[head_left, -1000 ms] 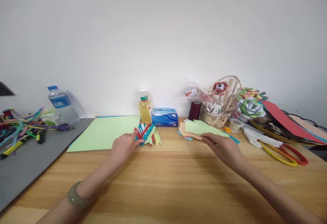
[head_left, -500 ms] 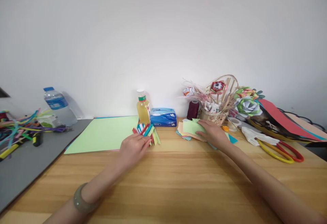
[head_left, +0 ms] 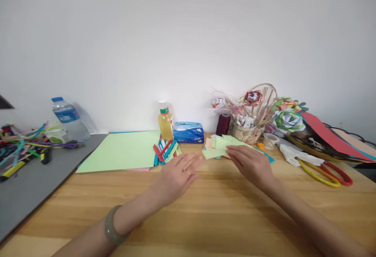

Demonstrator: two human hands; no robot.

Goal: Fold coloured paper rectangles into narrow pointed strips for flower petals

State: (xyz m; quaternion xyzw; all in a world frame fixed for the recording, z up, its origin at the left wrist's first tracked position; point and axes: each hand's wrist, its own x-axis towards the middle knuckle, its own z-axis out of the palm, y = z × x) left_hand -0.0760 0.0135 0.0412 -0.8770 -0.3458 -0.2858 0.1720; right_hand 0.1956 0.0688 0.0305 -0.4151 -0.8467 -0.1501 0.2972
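Observation:
My right hand (head_left: pixel 249 163) pinches a light green paper piece (head_left: pixel 214 153), lifted just in front of a pile of coloured paper pieces (head_left: pixel 223 141). Over the wooden table, my left hand (head_left: pixel 178 175) reaches toward that piece with fingers stretched out and nothing visible in them; a ring and a bangle show on this arm. Just behind the left hand lies a heap of folded paper strips (head_left: pixel 166 151) in red, blue, white and green.
Large green paper sheets (head_left: pixel 120 151) lie at the left. Behind stand a drink bottle (head_left: pixel 166 122), a tissue pack (head_left: pixel 188 132), a dark thread spool (head_left: pixel 223 124) and a basket of paper flowers (head_left: pixel 246 133). Scissors (head_left: pixel 320 171) with yellow and red handles rest at right.
My left hand has left the paper strips and moved right. My right hand has drawn a green paper piece from the pile toward the left and nearer to me.

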